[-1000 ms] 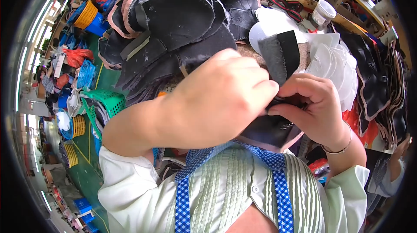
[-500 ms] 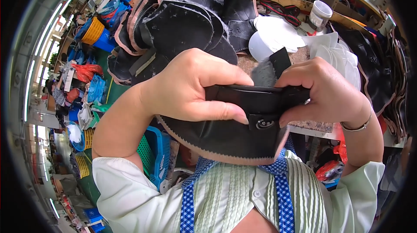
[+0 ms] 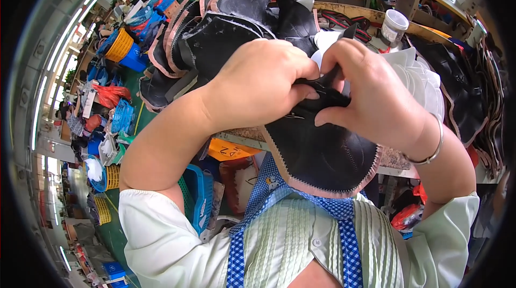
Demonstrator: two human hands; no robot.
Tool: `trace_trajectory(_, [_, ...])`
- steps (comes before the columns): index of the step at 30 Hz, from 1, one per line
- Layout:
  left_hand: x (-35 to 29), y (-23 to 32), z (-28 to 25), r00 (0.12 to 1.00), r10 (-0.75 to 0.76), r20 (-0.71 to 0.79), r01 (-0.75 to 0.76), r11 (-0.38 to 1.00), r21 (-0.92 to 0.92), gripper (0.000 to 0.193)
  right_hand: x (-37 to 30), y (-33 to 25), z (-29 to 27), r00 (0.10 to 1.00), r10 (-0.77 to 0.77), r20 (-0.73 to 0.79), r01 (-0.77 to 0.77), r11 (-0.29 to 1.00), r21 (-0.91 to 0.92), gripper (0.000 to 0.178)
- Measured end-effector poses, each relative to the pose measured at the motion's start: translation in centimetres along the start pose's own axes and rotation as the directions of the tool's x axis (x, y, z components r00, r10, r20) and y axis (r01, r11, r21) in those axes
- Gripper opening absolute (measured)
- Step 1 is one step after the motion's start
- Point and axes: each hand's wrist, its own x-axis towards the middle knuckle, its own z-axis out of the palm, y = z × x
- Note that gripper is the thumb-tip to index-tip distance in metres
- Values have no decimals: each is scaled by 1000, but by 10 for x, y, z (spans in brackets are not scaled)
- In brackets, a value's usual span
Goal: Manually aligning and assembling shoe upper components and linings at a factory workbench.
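Observation:
Both my hands grip a black leather shoe upper (image 3: 328,162) with a pink, zigzag-cut lining edge, which hangs down in front of my chest. My left hand (image 3: 258,86) pinches its top edge between thumb and fingers. Close beside it, my right hand (image 3: 371,94) has its thumb on the outer face and its fingers curled over the folded top. The fingertips partly hide the gathered leather there. A heap of similar black uppers (image 3: 226,46) lies beyond my left hand, and thin white shaped pieces (image 3: 411,76) lie beyond my right.
A white tub (image 3: 394,24) stands at the back of the worktable. More black pieces (image 3: 478,94) are stacked at the right. A blue plastic basket (image 3: 198,202) sits below the table at left, near an orange sheet (image 3: 231,149). Yellow baskets (image 3: 119,45) stand farther left.
The upper has turned, and its rounded pink edge now points down. My hands have come closer together and risen, folding the top edge. The metal buckle is no longer plainly seen.

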Motion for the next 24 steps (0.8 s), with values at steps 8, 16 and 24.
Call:
trace_trajectory(8, [-13, 5, -28, 964, -233, 125, 264, 886, -382, 12, -1, 35, -28, 946, -318, 63, 309, 944, 120, 64])
trace_trajectory(16, [-34, 18, -37, 957, -288, -28, 256, 889, -380, 35, -31, 31, 9, 927, 110, -359, 207, 650, 732, 77])
trace_trajectory(24, [-38, 34, -38, 951, -308, 10, 295, 902, -315, 31, -45, 23, -3, 938, -221, -265, 317, 857, 406, 31])
